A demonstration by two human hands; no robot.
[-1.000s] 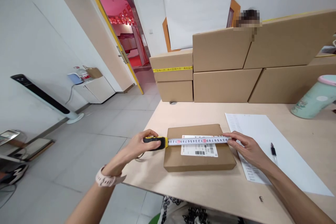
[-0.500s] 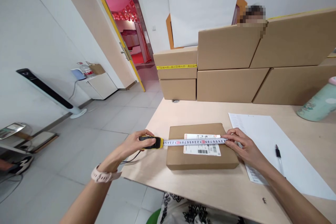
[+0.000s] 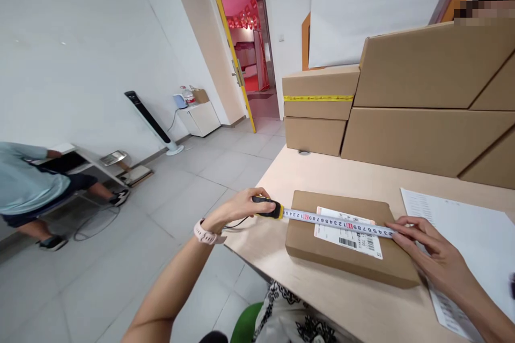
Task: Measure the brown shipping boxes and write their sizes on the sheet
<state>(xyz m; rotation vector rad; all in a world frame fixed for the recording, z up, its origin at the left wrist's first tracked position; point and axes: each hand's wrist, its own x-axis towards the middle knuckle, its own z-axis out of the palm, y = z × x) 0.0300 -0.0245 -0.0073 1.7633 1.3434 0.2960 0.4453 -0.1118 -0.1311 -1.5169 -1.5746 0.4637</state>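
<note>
The right hand (image 3: 432, 246) pinches the end of a tape strip (image 3: 333, 221) at the right side of a flat cardboard box (image 3: 350, 262), while the left hand (image 3: 241, 203) grasps the tape measure (image 3: 267, 207) by its case, just off the box's left end. The box lies flat on the table (image 3: 346, 174), between the hands, with the strip running over its shipping label (image 3: 348, 245). If the right fingertips slip, the strip could whip back towards the left hand. The case is near the table's edge, so a loose grip could let it drop; the dark cord (image 3: 237, 223) below it might snag there. A twist of either wrist could skew the strip, and a push could slide the box, which nothing appears to brace.

The right forearm crosses a sheet of paper (image 3: 466, 236) and might shift or crease it. Beyond, stacked cartons (image 3: 406, 72) wall off the table's far side, partly hiding another person (image 3: 493, 2). Away to the left, a person in a pale blue shirt (image 3: 32, 182) sits, well apart. Farther back are a tower fan (image 3: 148, 118), a white cabinet (image 3: 201, 119) and an open doorway (image 3: 247, 48).
</note>
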